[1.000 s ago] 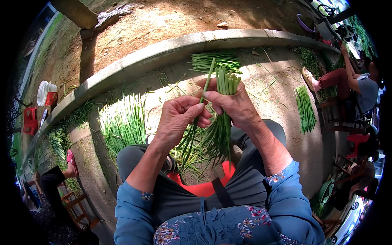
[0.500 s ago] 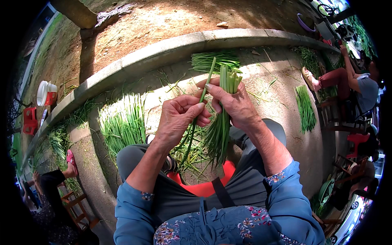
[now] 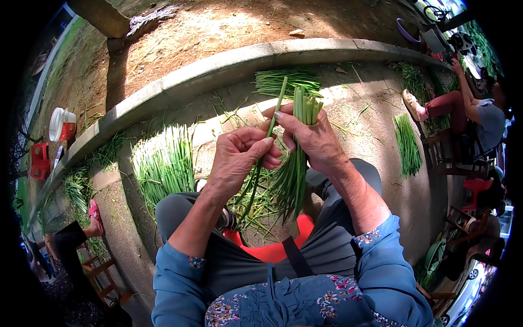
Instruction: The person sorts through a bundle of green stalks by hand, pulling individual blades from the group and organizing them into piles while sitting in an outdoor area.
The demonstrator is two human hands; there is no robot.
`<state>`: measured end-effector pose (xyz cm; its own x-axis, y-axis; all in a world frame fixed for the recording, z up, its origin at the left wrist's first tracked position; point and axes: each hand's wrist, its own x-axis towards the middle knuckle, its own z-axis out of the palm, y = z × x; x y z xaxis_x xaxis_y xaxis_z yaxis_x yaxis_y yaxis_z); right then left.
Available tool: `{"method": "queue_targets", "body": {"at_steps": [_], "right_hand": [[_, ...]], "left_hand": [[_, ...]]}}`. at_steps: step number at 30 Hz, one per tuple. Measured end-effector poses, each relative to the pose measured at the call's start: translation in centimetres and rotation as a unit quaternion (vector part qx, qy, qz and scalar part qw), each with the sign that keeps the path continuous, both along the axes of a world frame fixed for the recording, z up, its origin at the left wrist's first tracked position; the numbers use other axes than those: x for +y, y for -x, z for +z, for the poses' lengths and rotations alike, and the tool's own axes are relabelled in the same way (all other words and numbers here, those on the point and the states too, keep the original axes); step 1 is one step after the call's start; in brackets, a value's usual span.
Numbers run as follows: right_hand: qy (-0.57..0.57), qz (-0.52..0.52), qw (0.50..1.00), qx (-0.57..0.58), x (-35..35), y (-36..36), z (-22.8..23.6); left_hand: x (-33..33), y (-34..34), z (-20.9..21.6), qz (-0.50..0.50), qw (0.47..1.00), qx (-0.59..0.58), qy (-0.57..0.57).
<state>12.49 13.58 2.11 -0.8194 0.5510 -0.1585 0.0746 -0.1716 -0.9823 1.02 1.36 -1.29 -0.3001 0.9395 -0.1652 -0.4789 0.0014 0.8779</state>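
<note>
Between the thumb and fingers of my left hand [image 3: 245, 150] is a single long green stalk [image 3: 280, 101], held upright with its lower part hanging toward my lap. My right hand [image 3: 318, 139] is closed around a bunch of green stalks [image 3: 294, 180], whose pale, thick ends point away from me. My right thumb tip also touches the single stalk. Both hands are close together above my knees. On the ground between my feet lie loose trimmed leaves [image 3: 261, 215], partly hidden by my hands and the bunch.
A large pile of stalks [image 3: 163, 163] lies at left, with smaller bundles ahead [image 3: 286, 83] and at right [image 3: 407, 146]. A curb [image 3: 218, 65] curves across the front. People sit at both sides. Red stools [image 3: 39, 162] and a white bucket [image 3: 56, 124] stand around.
My hands, the single stalk and the bunch stay almost exactly where they were. At far right, the seated person's raised hand has shifted slightly.
</note>
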Motion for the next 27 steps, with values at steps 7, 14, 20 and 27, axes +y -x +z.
{"method": "queue_targets", "body": {"at_steps": [7,14,20,27], "right_hand": [[-0.028,0.0,1.0,0.01,-0.38,0.26,-0.06],[-0.007,-0.005,1.0,-0.005,-0.13,0.09,-0.37],[-0.009,-0.004,1.0,0.008,-0.32,0.2,0.16],[-0.01,-0.004,1.0,0.008,-0.28,0.2,-0.36]], "left_hand": [[-0.07,0.1,0.04,0.005,1.0,0.001,0.008],[0.0,0.04,0.14,0.005,1.0,0.011,0.008],[-0.06,0.1,0.1,0.006,1.0,0.006,0.006],[-0.01,0.11,0.23,0.004,1.0,0.017,0.014]]}}
